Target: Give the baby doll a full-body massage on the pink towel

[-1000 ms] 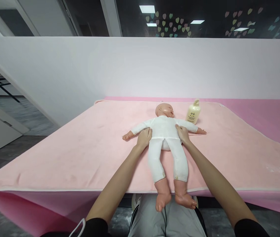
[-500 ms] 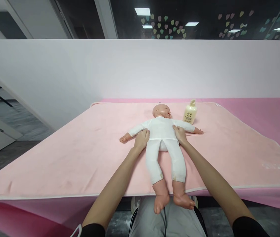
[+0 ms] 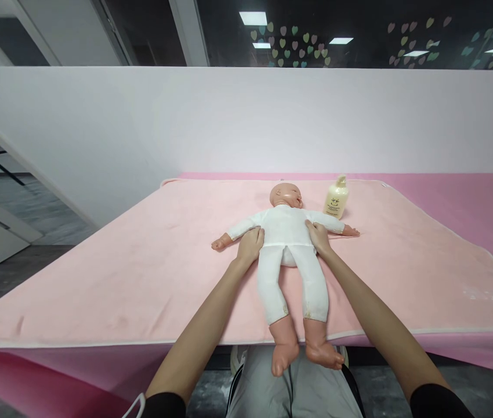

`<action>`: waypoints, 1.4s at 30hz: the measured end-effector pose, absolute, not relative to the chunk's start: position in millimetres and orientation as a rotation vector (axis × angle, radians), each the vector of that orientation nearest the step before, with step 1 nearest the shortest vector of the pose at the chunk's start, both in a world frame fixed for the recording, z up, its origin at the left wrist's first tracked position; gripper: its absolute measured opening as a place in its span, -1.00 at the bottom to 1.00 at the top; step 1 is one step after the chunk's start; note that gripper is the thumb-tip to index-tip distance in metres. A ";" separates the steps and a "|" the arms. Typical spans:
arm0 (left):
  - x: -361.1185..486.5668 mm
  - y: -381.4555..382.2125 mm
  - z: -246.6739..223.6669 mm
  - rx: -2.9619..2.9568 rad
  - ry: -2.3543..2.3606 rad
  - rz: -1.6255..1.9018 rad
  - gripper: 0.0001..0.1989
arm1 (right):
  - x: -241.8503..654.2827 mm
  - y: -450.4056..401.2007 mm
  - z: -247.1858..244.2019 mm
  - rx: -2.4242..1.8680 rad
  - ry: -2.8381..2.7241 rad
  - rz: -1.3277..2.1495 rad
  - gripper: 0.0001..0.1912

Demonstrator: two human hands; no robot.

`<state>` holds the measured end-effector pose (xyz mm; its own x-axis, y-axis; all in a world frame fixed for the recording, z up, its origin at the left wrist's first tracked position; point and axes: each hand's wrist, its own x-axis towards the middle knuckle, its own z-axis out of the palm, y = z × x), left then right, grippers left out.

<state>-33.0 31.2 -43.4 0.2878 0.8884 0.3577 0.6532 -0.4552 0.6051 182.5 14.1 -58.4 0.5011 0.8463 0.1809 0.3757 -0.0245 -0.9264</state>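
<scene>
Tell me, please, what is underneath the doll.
The doll lies on a pink cloth, visible between its legs; its feet overhang the edge. Whatever its torso covers cannot be seen.

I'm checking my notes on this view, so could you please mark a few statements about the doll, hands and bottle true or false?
1. The pump bottle is right of the baby doll's head. True.
2. The left hand touches the pump bottle. False: it is at the baby doll's side.
3. The right hand is at the baby doll's torso. True.
4. The baby doll's outfit is blue. False: white.
5. Its feet extend past the pink blanket's near edge. True.
</scene>
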 end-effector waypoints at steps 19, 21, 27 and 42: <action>-33.2 31.0 -41.5 2.224 1.344 0.965 -0.67 | 180.5 6.6 -50.2 -1.615 -1.130 0.506 -0.56; -33.4 30.7 -40.7 2.239 1.355 0.956 -0.66 | 180.9 5.5 -48.3 -1.638 -1.157 0.473 -0.55; -35.4 24.1 -30.5 2.442 1.641 0.758 -0.63 | 185.1 0.7 -44.0 -1.760 -1.340 0.146 -0.56; 45.5 70.0 7.9 2.285 1.556 1.052 -0.61 | 187.0 11.9 -38.7 -1.703 -1.556 -0.203 -0.71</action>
<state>45.5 70.0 7.9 0.2006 0.8709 0.4487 0.7408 -0.4345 0.5122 187.0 11.9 -38.7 0.2299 0.7645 0.6023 0.8934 0.0797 -0.4422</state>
